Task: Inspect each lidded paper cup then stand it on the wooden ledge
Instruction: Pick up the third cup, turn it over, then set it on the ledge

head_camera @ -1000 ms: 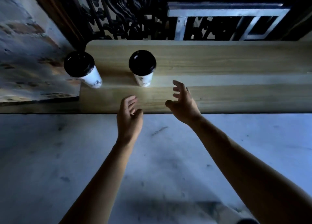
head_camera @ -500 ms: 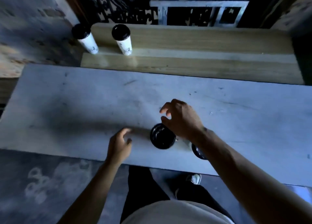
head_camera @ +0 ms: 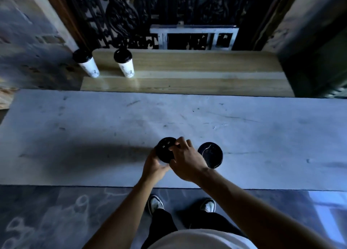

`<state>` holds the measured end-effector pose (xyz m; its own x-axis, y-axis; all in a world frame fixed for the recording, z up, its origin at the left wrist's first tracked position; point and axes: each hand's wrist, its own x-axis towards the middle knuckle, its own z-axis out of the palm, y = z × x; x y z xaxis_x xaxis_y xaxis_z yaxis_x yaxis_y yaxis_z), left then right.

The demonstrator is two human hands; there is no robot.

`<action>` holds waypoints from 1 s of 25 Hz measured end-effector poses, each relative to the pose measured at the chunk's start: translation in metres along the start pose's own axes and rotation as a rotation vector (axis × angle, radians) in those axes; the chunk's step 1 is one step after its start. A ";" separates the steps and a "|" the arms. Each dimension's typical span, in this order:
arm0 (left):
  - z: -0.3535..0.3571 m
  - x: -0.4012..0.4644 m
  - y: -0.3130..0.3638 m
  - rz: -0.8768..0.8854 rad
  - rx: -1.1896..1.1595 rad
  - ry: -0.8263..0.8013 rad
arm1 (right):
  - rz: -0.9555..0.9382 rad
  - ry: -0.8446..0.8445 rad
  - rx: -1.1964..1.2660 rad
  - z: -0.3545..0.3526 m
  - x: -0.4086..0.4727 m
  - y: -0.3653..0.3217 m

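Observation:
Two white paper cups with black lids stand on the wooden ledge (head_camera: 197, 61): one (head_camera: 86, 63) at its far left end, the other (head_camera: 125, 63) just right of it. On the pale stone counter (head_camera: 93, 128) near me, a third lidded cup (head_camera: 165, 149) is seen from above. My left hand (head_camera: 154, 164) wraps its left side and my right hand (head_camera: 185, 157) grips it from the right, fingers on the lid. A fourth lidded cup (head_camera: 211, 155) stands just right of my right hand, untouched.
A dark ornate iron grille (head_camera: 150, 14) and a white metal frame (head_camera: 195, 36) rise behind the ledge. Rough walls flank both sides. My shoes (head_camera: 207, 204) and the patterned floor (head_camera: 47, 217) show below the counter's near edge.
I stepped back from the ledge to the counter's near edge. Both hands, empty one second ago, have closed around the left cup on the counter.

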<state>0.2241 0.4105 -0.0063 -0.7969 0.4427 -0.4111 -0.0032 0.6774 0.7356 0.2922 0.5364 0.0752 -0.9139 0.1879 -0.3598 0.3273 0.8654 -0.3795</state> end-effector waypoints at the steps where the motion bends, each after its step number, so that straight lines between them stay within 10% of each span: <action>1: -0.001 0.000 0.000 0.019 0.000 0.001 | 0.029 0.013 0.020 0.002 0.001 -0.002; 8: -0.060 -0.032 -0.014 0.149 0.098 0.006 | 0.128 0.073 0.117 0.013 0.018 -0.034; 15: -0.109 -0.048 0.005 0.225 0.446 0.034 | 0.347 0.098 1.173 0.011 0.033 -0.067; 25: -0.129 -0.045 0.024 0.335 0.639 0.205 | 0.187 0.180 0.873 -0.008 0.041 -0.093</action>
<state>0.1819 0.3309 0.0992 -0.7900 0.6095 -0.0657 0.5614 0.7624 0.3218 0.2230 0.4671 0.1023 -0.8274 0.4228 -0.3697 0.4725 0.1681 -0.8651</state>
